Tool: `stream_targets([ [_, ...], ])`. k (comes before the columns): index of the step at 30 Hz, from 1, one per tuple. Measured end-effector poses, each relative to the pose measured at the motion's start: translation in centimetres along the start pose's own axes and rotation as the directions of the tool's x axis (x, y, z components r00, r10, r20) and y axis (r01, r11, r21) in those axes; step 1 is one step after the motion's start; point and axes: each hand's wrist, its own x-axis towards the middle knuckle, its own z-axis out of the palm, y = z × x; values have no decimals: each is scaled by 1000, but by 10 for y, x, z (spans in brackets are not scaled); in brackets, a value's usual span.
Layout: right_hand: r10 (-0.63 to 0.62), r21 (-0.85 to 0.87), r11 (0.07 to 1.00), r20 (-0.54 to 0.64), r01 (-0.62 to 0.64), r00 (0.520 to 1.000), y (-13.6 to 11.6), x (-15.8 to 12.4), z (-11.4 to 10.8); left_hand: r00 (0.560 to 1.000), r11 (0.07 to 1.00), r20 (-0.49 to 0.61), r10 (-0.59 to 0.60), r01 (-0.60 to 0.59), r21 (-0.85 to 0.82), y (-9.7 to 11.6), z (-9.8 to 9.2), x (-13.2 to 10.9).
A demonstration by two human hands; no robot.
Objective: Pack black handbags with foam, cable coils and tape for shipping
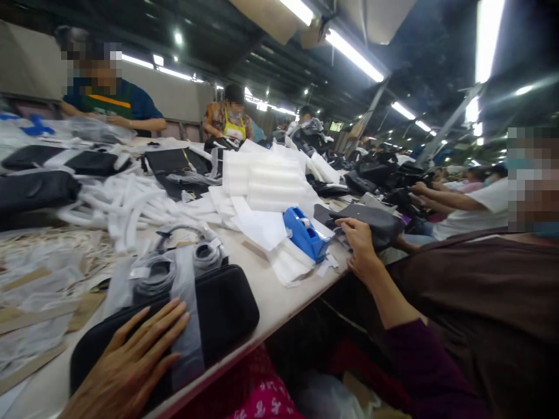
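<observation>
My left hand (140, 355) lies flat with fingers stretched on a black zip case (229, 302) at the table's front edge. A translucent wrapping strip (187, 314) crosses the case under my fingertips. Coiled grey cables (157, 276) with clear wrapping sit against its far side. My right hand (361, 247) is raised at the table edge, right of a blue tape dispenser (305, 233). Its fingers are bent together in a pinch; whatever is between them is too small to make out. Behind it is a dark grey bag (375, 224).
White foam sheets (275, 177) are stacked mid-table. White wrapped strips (131, 203) and more black cases (35, 192) lie to the left, with scattered cardboard and plastic scraps (35, 291). A person in brown (489, 297) sits close on my right; other people work across the table.
</observation>
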Motion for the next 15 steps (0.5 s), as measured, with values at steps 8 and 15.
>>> stream_targets([
  [8, 123, 87, 982, 363, -165, 924, 16, 10, 11, 997, 997, -10, -71, 70, -34, -1, 10, -7],
  [15, 126, 28, 987, 475, -158, 871, 0, 34, 27, 949, 928, -68, -309, 285, -239, 13, 10, -1],
])
